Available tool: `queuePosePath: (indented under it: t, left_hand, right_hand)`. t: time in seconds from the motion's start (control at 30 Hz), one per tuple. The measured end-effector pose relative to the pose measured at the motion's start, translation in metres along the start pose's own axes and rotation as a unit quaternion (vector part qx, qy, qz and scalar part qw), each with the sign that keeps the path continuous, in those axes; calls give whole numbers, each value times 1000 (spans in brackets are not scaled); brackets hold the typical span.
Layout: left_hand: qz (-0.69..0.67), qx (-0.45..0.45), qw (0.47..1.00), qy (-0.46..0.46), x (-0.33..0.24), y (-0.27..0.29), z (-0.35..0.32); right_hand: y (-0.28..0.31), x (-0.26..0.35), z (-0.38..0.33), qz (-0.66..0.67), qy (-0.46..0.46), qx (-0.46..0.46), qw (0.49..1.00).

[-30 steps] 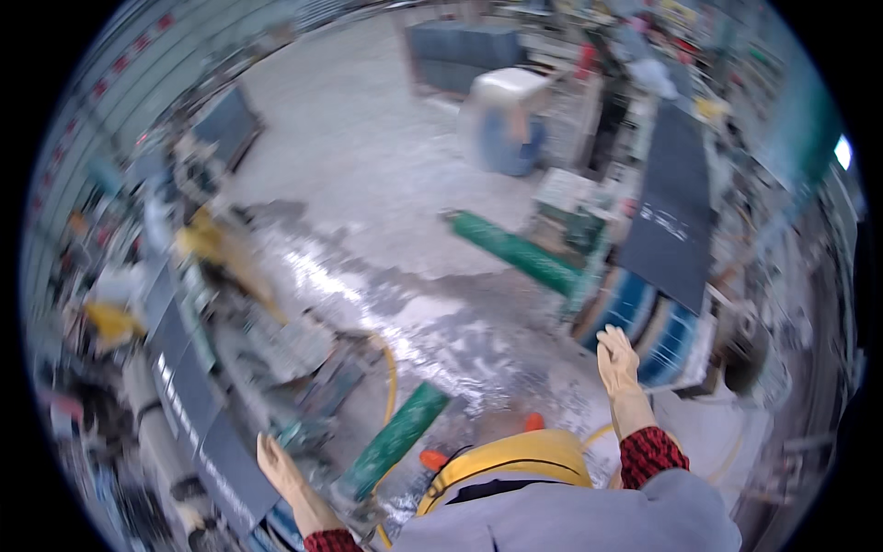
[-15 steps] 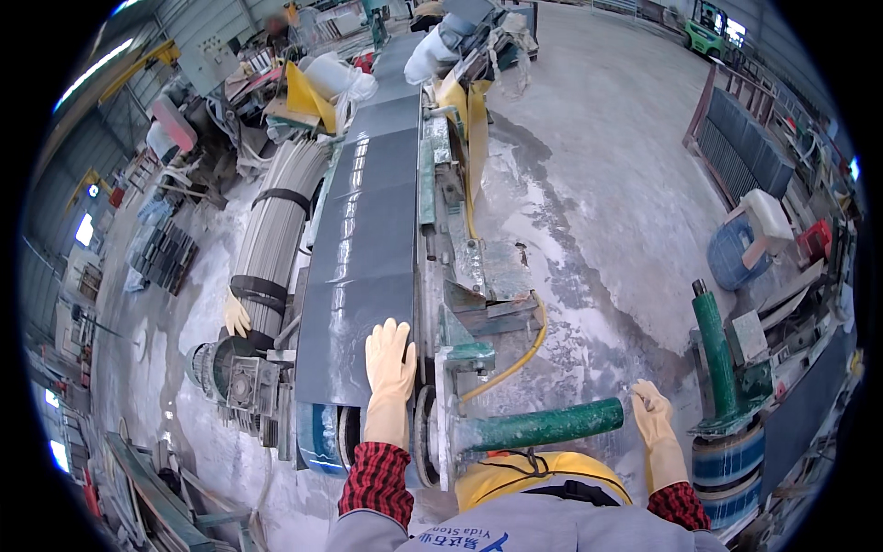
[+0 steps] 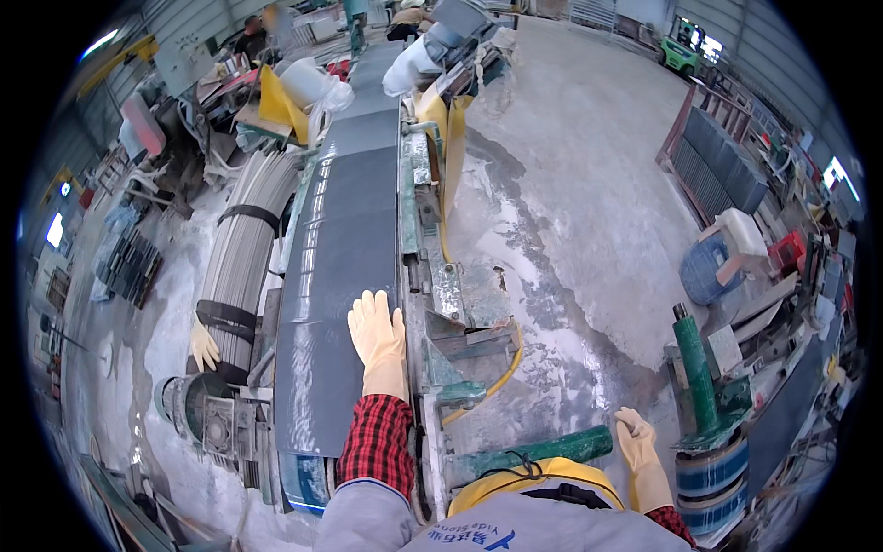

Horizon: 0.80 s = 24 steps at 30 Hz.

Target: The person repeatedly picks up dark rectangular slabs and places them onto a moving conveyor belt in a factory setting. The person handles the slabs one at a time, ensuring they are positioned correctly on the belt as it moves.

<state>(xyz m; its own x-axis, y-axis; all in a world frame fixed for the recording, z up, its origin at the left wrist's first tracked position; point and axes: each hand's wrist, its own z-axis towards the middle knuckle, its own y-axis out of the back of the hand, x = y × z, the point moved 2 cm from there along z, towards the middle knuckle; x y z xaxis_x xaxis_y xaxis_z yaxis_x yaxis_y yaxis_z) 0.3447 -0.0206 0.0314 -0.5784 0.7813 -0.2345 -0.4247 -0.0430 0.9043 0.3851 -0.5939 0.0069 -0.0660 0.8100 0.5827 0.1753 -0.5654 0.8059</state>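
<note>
My left hand (image 3: 377, 342), in a pale rubber glove, lies palm down with fingers stretched on a dark grey stone slab (image 3: 317, 386). The slab rests at the near end of a long conveyor, with more dark slabs in a row behind it. Their surface shines with light streaks. My right hand (image 3: 636, 442), also gloved, is off to the right by the end of a green cylindrical bar (image 3: 543, 451). Its fingers are curled together, and whatever they hold, if anything, is hidden. A blue roller (image 3: 302, 480) shows under the slab's near edge.
Left of the conveyor lie a strapped bundle of long grey strips (image 3: 241, 244), a pale glove (image 3: 203, 346) and a motor (image 3: 216, 419). A yellow hose (image 3: 504, 377) curves at the right. Further right stand a green post (image 3: 696, 373) and a blue barrel (image 3: 706, 271).
My left hand has reached farther forward over the slab, its arm stretching out. The whole view has shifted; my right hand stays near the green bar's end.
</note>
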Motion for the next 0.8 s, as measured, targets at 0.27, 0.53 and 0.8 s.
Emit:
queuePosePath:
  t: [0.27, 0.53, 0.8]
  left_hand:
    - [-24, 3, 998, -53, -3, 39, -56]
    - [-8, 3, 999, -43, -8, 95, -181]
    - [9, 58, 998, 7, -7, 111, -244]
  right_hand:
    - [-35, 0, 67, 78, 65, 62, 993]
    - [-74, 45, 105, 91, 127, 204, 967]
    - [-106, 2, 99, 5, 87, 274, 958]
